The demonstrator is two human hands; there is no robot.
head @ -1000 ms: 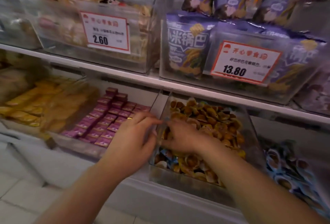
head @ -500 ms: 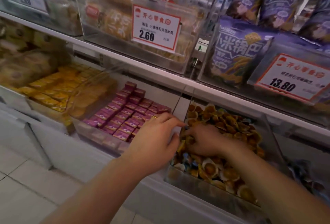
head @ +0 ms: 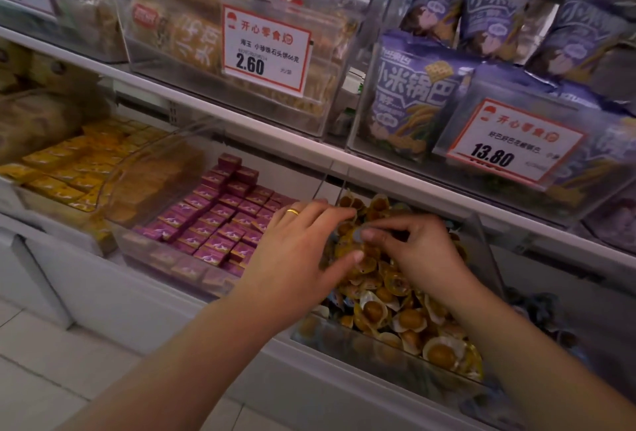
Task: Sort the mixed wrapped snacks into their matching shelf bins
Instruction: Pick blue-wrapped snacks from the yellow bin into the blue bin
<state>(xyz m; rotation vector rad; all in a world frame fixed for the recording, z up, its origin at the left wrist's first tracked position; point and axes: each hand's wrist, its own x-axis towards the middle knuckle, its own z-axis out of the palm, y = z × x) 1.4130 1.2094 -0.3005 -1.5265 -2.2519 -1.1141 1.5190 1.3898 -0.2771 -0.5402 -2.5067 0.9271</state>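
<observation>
Picking through the clear bin (head: 389, 351) of round golden wrapped snacks (head: 406, 319) on the lower shelf, I judge I am at the search step: hunting for pieces that do not belong here. My right hand (head: 418, 251) is down among the snacks with fingers curled, pinching something small at its fingertips; it looks bluish-grey, but it is too blurred to say which snack it is. My left hand (head: 296, 251), with a gold ring (head: 292, 212) on one finger, reaches over the divider with fingers spread and relaxed, its tips just touching the top of the pile and holding nothing.

The golden snacks are small, domed, each in a crinkly clear wrapper with a pale rim, heaped loosely. A few blue-wrapped pieces (head: 339, 300) show at the pile's left edge; those look like strays. To the left, the neighbouring bin holds tidy rows of purple boxes (head: 220, 220).

Next, I think, I must lift out the pinched piece without dragging others, then find its matching bin.
</observation>
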